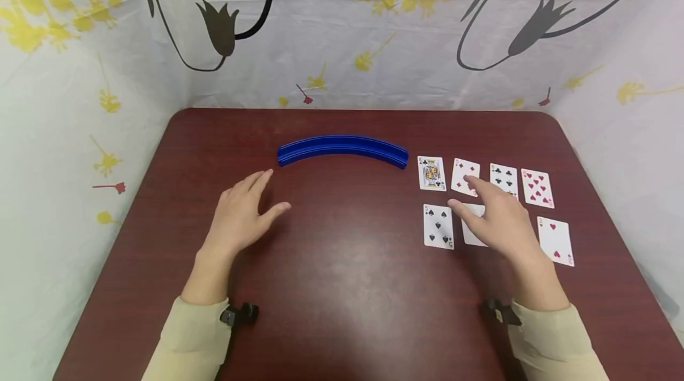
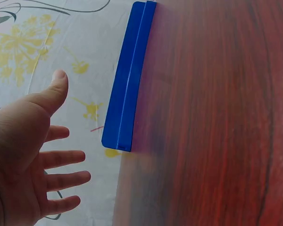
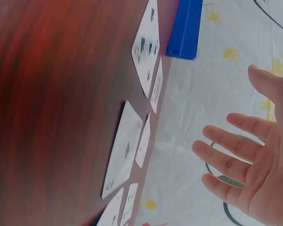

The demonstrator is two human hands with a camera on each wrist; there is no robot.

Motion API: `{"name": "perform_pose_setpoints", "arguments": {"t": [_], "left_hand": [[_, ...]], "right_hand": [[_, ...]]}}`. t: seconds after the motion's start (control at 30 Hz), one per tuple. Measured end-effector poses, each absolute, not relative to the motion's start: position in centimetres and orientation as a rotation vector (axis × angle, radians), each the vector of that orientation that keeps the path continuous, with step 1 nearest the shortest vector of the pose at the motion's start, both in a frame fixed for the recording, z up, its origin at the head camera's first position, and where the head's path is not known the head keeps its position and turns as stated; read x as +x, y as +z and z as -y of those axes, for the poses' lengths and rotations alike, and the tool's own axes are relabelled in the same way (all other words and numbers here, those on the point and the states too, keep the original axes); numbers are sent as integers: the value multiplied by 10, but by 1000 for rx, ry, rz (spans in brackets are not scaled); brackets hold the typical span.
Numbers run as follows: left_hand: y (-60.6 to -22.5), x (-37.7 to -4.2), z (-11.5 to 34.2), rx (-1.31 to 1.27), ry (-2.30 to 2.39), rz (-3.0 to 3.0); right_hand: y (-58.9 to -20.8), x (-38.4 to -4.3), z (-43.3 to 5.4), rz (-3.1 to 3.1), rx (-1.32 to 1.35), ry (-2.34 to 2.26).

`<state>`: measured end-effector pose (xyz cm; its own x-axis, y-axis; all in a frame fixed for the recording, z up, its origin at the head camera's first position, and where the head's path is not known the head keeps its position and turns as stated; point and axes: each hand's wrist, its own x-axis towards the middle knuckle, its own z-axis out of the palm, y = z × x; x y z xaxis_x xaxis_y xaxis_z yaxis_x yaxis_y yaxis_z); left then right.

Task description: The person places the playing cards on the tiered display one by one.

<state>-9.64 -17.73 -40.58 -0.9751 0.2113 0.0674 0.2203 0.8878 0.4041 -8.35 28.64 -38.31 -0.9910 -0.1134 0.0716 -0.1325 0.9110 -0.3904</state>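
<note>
My left hand (image 1: pixel 238 215) hovers over the left half of the table with fingers spread, holding nothing; the left wrist view shows its bare palm. My right hand (image 1: pixel 497 218) is above the playing cards on the right, fingers extended and holding nothing. Beneath it a card (image 1: pixel 473 226) is mostly hidden. Around it lie face-up cards: a king of clubs (image 1: pixel 431 174), a five of spades (image 1: pixel 438 226), a two of hearts (image 1: pixel 556 241), a diamond card (image 1: pixel 465 177), a six of clubs (image 1: pixel 504 179) and a many-pip heart card (image 1: pixel 537 187). A curved blue card holder (image 1: pixel 342 145) sits behind both hands.
The dark red-brown wooden table (image 1: pixel 342 298) has rounded back corners. White cloth walls (image 1: pixel 342 31) with printed flowers surround its back and sides. Each sleeve cuff carries a small black camera (image 1: pixel 240 314).
</note>
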Motion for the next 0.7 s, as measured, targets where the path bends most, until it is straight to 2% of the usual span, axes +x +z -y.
{"name": "perform_pose_setpoints", "arguments": {"t": [0.7], "left_hand": [[-405,-119,188,-345,-692,3040]], "right_hand": [[-377,-93,-321,2955,283,661]]}}
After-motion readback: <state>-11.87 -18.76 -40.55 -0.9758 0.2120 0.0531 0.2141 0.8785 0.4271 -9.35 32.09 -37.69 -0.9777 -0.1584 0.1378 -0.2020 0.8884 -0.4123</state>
